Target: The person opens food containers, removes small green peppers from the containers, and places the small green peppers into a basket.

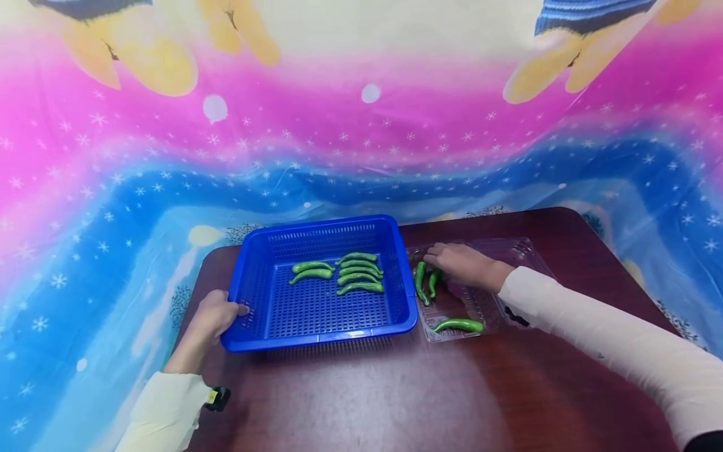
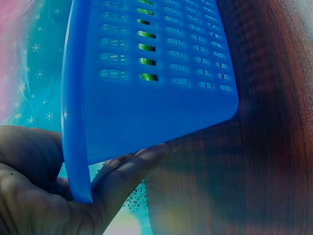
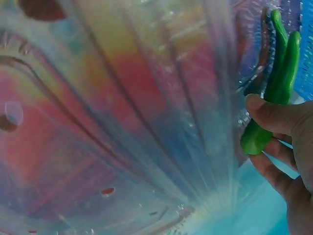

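A blue plastic basket (image 1: pixel 316 336) stands on the left half of the table, with several long green peppers (image 1: pixel 360 278) lying on its slotted floor. My left hand (image 1: pixel 211 317) grips the basket's left rim; in the left wrist view the rim passes between thumb and fingers. To the right of the basket is a clear plastic box (image 1: pixel 437 338). At its far end my right hand (image 1: pixel 465 265) pinches a green pepper (image 3: pixel 255 139) near one end, between thumb and fingers. Beside that one lies another pepper (image 1: pixel 420 284), and a third pepper (image 1: pixel 459 324) rests at the near side.
The box's clear lid (image 1: pixel 519 251) is folded open to the right, under the right forearm. A dark red-brown table (image 1: pixel 361 402) carries everything. Behind it hangs a pink and blue printed cloth (image 1: pixel 316 138).
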`<control>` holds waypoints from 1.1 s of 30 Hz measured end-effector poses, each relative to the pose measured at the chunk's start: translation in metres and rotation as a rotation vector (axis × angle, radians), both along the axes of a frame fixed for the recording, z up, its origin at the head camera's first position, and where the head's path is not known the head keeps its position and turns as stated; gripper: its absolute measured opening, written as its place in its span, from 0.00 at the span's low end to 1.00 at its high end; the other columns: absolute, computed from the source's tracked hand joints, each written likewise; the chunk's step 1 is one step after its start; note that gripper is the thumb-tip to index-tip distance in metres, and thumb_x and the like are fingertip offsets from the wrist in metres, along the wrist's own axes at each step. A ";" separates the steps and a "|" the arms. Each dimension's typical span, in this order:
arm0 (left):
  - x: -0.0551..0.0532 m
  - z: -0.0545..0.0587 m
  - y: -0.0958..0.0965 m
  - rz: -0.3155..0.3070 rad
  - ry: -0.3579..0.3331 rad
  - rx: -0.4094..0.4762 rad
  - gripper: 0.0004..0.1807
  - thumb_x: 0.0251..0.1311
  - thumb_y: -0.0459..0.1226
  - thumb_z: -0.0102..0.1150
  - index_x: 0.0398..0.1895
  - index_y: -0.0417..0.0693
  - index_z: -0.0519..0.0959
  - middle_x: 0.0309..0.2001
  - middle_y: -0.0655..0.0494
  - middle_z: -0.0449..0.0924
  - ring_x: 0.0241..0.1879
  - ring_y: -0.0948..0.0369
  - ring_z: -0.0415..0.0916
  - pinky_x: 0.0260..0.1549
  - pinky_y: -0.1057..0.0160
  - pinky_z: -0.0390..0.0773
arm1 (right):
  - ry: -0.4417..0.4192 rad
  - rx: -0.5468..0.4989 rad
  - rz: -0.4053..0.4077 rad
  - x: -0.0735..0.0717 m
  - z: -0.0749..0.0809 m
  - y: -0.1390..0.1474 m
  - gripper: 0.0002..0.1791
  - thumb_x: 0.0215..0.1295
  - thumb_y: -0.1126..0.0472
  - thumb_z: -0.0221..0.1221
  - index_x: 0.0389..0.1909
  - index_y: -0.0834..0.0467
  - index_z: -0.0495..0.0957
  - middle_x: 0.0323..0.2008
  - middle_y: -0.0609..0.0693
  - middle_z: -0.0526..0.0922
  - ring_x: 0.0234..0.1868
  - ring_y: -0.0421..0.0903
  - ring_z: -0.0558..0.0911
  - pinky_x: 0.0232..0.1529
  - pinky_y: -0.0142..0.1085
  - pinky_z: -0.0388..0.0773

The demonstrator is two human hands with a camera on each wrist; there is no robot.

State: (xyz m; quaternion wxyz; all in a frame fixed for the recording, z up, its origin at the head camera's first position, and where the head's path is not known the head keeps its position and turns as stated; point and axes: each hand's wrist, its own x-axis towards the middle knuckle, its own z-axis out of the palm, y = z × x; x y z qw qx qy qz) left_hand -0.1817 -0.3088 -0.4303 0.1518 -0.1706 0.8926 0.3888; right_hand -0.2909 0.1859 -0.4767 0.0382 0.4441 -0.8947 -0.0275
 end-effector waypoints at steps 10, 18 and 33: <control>-0.001 0.001 0.001 0.015 -0.021 0.000 0.27 0.69 0.29 0.53 0.64 0.14 0.61 0.56 0.18 0.73 0.51 0.31 0.81 0.46 0.39 0.86 | -0.011 -0.054 -0.036 0.002 0.027 0.007 0.21 0.53 0.66 0.76 0.49 0.57 0.82 0.44 0.52 0.84 0.44 0.50 0.83 0.35 0.42 0.87; -0.002 0.002 0.001 0.014 -0.024 -0.002 0.28 0.70 0.29 0.53 0.65 0.14 0.60 0.56 0.18 0.73 0.51 0.30 0.81 0.46 0.39 0.86 | -0.065 -0.085 -0.083 0.000 0.064 0.006 0.13 0.53 0.69 0.74 0.34 0.56 0.79 0.33 0.47 0.77 0.37 0.44 0.79 0.36 0.36 0.84; 0.000 0.002 0.001 -0.003 -0.015 -0.009 0.26 0.70 0.29 0.52 0.62 0.14 0.63 0.52 0.19 0.76 0.45 0.33 0.84 0.42 0.42 0.88 | -0.057 -0.140 -0.046 0.008 0.120 -0.044 0.11 0.63 0.60 0.71 0.40 0.61 0.81 0.32 0.48 0.76 0.33 0.43 0.75 0.34 0.37 0.79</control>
